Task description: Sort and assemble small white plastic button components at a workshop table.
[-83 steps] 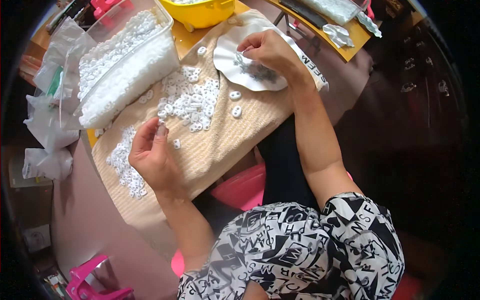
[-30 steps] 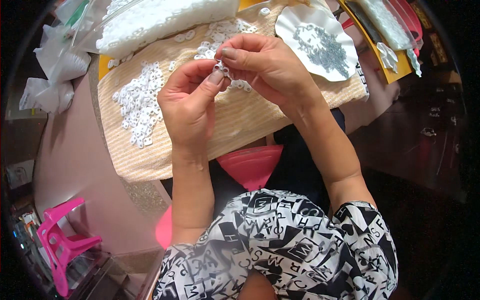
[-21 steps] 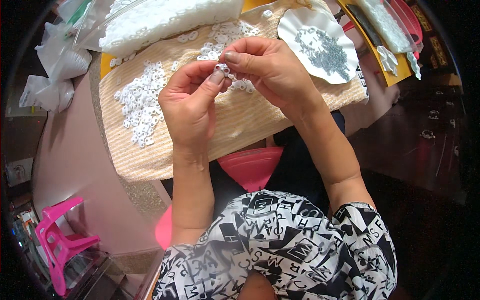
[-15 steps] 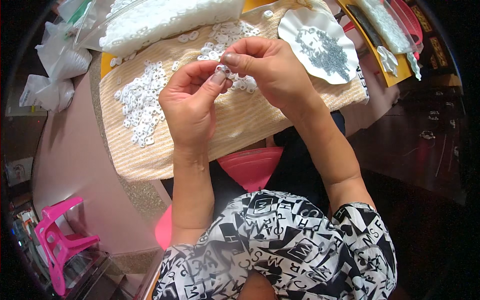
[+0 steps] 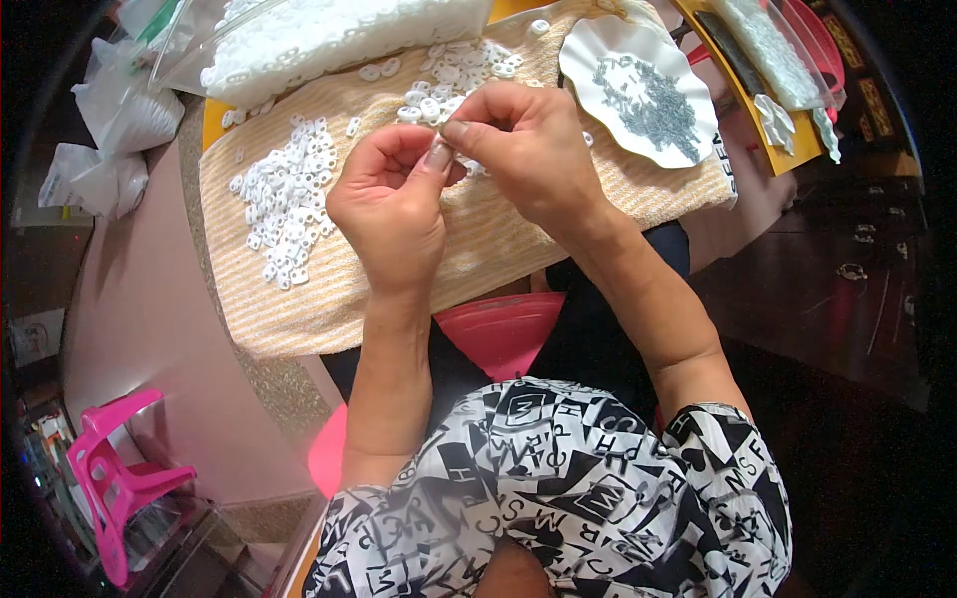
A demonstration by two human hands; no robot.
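My left hand (image 5: 397, 214) pinches a small white plastic piece between thumb and fingertips, above the towel. Only a sliver of that piece shows; the fingertips cover the rest. My right hand (image 5: 543, 154) is closed, its thumb and forefinger pressed together right against the left fingertips; whatever is in that pinch is hidden. Beneath and behind the hands lies a pile of white oval pieces (image 5: 469, 65) with holes. Another pile of flatter white two-holed pieces (image 5: 289, 199) spreads to the left. Small grey metal-looking parts (image 5: 653, 108) lie in a white scalloped dish (image 5: 588, 45) on the right.
A striped yellow towel (image 5: 478, 244) covers the work surface. At the back stands a clear bin (image 5: 329, 50) full of white pieces. A second clear tray (image 5: 773, 50) sits far right. Plastic bags (image 5: 100, 174) are at left, a pink stool (image 5: 125, 478) lower left.
Both hands have shifted slightly, the left a little to the right and the right a little lower. My right fingertips now cover more of the white piece.
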